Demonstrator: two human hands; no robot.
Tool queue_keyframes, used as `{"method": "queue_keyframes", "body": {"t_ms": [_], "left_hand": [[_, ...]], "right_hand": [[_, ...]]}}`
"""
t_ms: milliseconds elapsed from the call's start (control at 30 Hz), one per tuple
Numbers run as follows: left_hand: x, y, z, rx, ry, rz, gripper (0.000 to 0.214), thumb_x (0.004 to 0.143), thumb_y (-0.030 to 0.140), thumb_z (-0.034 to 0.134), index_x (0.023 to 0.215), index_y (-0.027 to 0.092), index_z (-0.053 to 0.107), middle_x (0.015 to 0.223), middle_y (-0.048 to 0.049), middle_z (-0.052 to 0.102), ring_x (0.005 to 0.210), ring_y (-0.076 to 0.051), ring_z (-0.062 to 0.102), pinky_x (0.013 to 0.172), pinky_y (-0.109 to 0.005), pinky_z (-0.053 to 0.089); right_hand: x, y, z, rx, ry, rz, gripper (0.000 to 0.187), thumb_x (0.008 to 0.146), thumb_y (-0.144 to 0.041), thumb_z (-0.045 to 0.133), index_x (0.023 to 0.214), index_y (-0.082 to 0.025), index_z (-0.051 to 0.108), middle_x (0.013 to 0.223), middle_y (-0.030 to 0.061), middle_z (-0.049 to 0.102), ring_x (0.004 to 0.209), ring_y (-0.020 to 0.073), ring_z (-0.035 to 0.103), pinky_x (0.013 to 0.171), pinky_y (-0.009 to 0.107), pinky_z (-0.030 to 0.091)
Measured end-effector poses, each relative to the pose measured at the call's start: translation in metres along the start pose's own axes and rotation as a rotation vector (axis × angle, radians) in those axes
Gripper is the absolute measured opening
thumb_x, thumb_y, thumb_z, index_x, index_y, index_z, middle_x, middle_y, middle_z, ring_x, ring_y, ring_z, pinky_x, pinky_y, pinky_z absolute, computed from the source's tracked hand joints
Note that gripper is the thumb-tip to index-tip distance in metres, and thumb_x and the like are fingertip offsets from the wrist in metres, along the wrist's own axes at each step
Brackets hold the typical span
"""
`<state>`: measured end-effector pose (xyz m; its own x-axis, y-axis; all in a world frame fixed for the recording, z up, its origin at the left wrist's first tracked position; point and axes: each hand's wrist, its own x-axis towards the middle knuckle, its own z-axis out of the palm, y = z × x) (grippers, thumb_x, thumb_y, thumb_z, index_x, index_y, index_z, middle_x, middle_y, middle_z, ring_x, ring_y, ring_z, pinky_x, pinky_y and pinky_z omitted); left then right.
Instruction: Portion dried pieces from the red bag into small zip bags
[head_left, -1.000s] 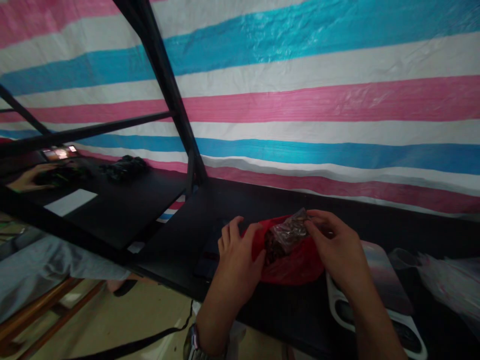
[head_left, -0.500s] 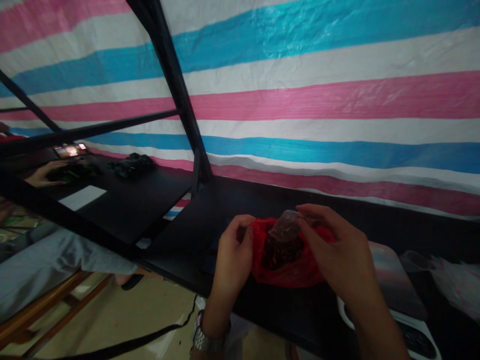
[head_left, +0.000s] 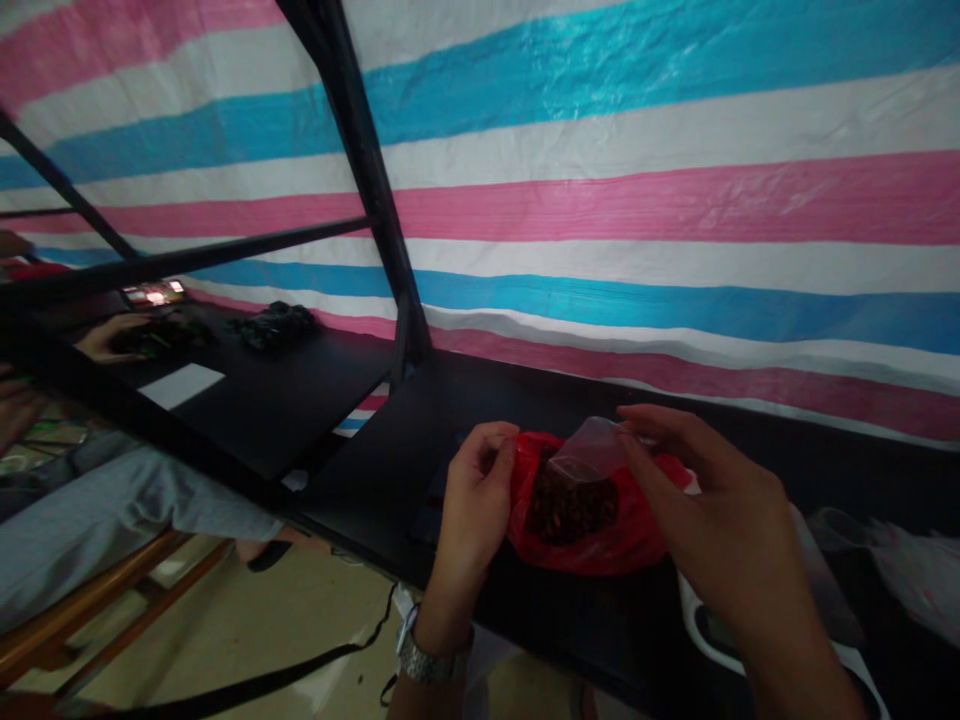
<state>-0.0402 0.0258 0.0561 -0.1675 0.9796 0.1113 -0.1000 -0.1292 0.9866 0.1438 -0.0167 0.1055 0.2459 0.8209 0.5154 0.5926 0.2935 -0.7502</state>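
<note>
A red plastic bag [head_left: 600,545] lies on the black table [head_left: 465,400] in front of me, open at the top, with dark small pieces [head_left: 570,508] inside. My left hand [head_left: 476,505] pinches the bag's left rim, fingers closed. My right hand [head_left: 712,500] pinches the top of a small clear plastic bag [head_left: 589,458] that hangs over the red bag's mouth.
A white scale [head_left: 780,640] sits under my right forearm, with crumpled clear plastic [head_left: 900,570] to its right. A black frame post [head_left: 375,200] rises at the table's left corner. Another person's hand [head_left: 105,338] works at the neighbouring table, by a white sheet [head_left: 180,385]. A striped tarp hangs behind.
The clear bag, full of dark pieces a second ago, now looks flat and the pieces lie in the red bag. My left hand went from resting flat on the red bag to pinching its rim.
</note>
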Motion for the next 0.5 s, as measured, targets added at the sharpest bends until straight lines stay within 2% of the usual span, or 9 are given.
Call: {"method": "queue_keyframes", "body": {"t_ms": [167, 333, 433, 500], "left_hand": [[-0.0005, 0.0018, 0.0027, -0.078, -0.002, -0.072, 0.021, 0.082, 0.033, 0.074, 0.096, 0.018, 0.071, 0.077, 0.0018, 0.069, 0.069, -0.012, 0.061, 0.064, -0.022, 0.046], [-0.0020, 0.0038, 0.0052, -0.103, -0.013, -0.091, 0.022, 0.080, 0.034, 0.076, 0.095, 0.018, 0.071, 0.077, 0.0023, 0.067, 0.068, -0.011, 0.059, 0.061, -0.021, 0.044], [-0.0020, 0.0030, 0.0058, -0.115, -0.007, -0.094, 0.024, 0.081, 0.035, 0.077, 0.096, 0.018, 0.070, 0.077, 0.0026, 0.067, 0.069, -0.012, 0.059, 0.063, -0.022, 0.045], [-0.0015, 0.0024, 0.0060, -0.115, 0.010, -0.088, 0.025, 0.081, 0.035, 0.077, 0.098, 0.018, 0.070, 0.079, 0.0020, 0.067, 0.070, -0.012, 0.060, 0.064, -0.022, 0.045]], "right_hand": [[0.0008, -0.0005, -0.0026, -0.002, 0.040, 0.008, 0.025, 0.094, -0.037, 0.069, 0.115, -0.029, 0.081, 0.103, 0.0051, 0.083, 0.091, 0.0241, 0.078, 0.090, 0.039, 0.062], [0.0022, 0.0015, -0.0038, -0.013, -0.043, 0.004, 0.023, 0.093, -0.036, 0.067, 0.109, -0.028, 0.082, 0.102, 0.0053, 0.083, 0.087, 0.0235, 0.077, 0.089, 0.040, 0.062], [0.0018, 0.0023, -0.0058, -0.019, 0.053, 0.004, 0.026, 0.093, -0.037, 0.070, 0.116, -0.029, 0.081, 0.104, 0.0044, 0.083, 0.091, 0.0230, 0.077, 0.093, 0.039, 0.061], [0.0014, 0.0029, -0.0065, -0.008, 0.054, 0.008, 0.027, 0.093, -0.037, 0.070, 0.117, -0.030, 0.080, 0.103, 0.0041, 0.082, 0.090, 0.0230, 0.077, 0.091, 0.039, 0.061]]}}
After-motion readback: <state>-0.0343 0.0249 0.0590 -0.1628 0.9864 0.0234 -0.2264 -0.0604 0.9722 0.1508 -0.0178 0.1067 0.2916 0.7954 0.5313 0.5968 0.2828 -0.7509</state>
